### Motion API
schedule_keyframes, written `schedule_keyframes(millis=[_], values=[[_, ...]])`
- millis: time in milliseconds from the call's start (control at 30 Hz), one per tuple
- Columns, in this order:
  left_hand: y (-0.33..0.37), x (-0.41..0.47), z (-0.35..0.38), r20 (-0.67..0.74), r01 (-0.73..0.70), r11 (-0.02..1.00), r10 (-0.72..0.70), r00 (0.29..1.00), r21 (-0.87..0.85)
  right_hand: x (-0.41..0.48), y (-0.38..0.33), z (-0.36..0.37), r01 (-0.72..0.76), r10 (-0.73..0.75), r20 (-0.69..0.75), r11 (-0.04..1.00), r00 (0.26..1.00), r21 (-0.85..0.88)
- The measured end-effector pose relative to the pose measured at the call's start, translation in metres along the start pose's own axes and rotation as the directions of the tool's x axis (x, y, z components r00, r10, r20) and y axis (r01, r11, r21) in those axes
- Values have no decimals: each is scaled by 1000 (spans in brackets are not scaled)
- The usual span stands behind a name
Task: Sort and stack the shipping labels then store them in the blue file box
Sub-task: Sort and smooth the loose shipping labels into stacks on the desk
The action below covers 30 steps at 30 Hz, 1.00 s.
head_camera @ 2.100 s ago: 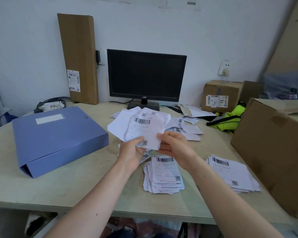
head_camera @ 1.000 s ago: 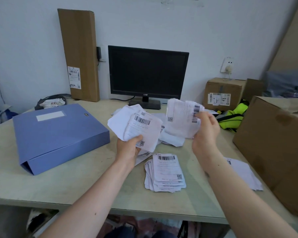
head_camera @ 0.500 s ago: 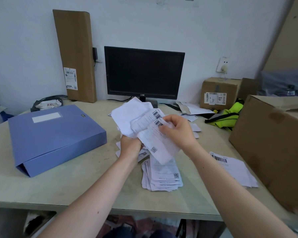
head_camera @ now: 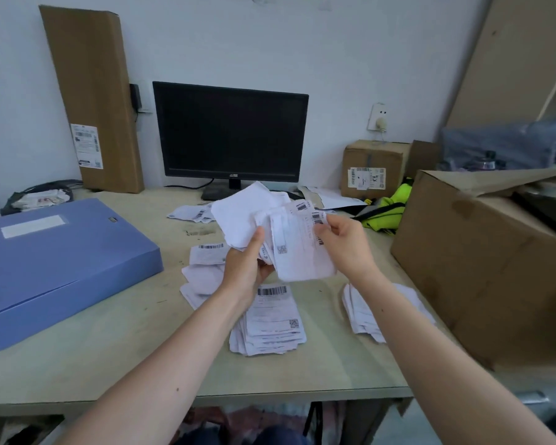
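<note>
Above the table [head_camera: 93, 364], the left hand [head_camera: 245, 268] grips a fanned bunch of labels [head_camera: 270, 229]; the right hand [head_camera: 345, 244] pinches its right edge. Below lie two label stacks [head_camera: 272, 326], [head_camera: 360, 313]. At left lies the closed blue box [head_camera: 52, 261].

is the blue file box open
No, the blue file box lies flat on the table with its lid shut.

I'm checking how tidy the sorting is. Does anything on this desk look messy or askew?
Yes. The held labels, gripped by the left hand and right hand, form a crumpled, uneven fan. Other loose labels lie scattered and overlapping left of the centre stack and near the monitor.
</note>
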<state>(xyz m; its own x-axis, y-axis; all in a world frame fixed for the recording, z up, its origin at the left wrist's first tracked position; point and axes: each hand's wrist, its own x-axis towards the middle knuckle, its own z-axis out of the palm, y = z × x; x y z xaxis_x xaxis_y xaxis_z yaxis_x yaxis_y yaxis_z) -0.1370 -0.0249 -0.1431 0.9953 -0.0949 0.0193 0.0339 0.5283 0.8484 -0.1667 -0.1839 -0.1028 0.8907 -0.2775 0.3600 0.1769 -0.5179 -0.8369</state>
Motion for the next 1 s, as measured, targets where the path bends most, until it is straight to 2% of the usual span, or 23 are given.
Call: schedule_keyframes(millis=[133,300,367,433,533,667,733,767,833,867,900,933,1000], values=[[-8,0,14,10,25,1000,-25,1000,-5,0,6,-18,-5,6,-126,1000,992,7],[-15,0,20,-17,19,1000,-20,1000,-8,4,5,-49,-71,81,-262,996,962,50],[-17,3,20,-41,17,1000,-17,999,-9,9,8,-61,-106,86,-251,992,964,-69],[-19,4,19,-68,16,1000,-16,998,-1,12,13,-68,-152,109,-152,939,982,-310],[-21,5,17,-55,18,1000,-17,998,6,10,33,-68,-138,203,32,766,979,-628],[-20,3,13,-26,41,999,-41,999,7,-3,57,-62,-95,300,104,581,948,-809],[-18,2,11,-20,46,999,-46,999,16,-4,62,-58,-78,226,79,610,971,-788],[-18,3,10,-16,48,999,-47,999,27,-4,58,-55,-72,161,56,692,985,-718],[-16,3,7,-3,54,996,-54,999,66,-4,42,-46,-42,49,6,898,999,-437],[-16,3,6,-2,56,994,-56,998,89,-2,31,-39,1,-4,-10,957,1000,-291],[-15,3,5,-2,57,992,-57,998,115,-2,20,-34,70,-75,-19,975,997,-210],[-14,2,4,-3,55,989,-55,998,139,-1,9,-29,154,-160,-14,966,987,-205],[-12,2,0,3,47,984,-48,999,169,0,-6,-18,311,-304,70,901,950,-304]])
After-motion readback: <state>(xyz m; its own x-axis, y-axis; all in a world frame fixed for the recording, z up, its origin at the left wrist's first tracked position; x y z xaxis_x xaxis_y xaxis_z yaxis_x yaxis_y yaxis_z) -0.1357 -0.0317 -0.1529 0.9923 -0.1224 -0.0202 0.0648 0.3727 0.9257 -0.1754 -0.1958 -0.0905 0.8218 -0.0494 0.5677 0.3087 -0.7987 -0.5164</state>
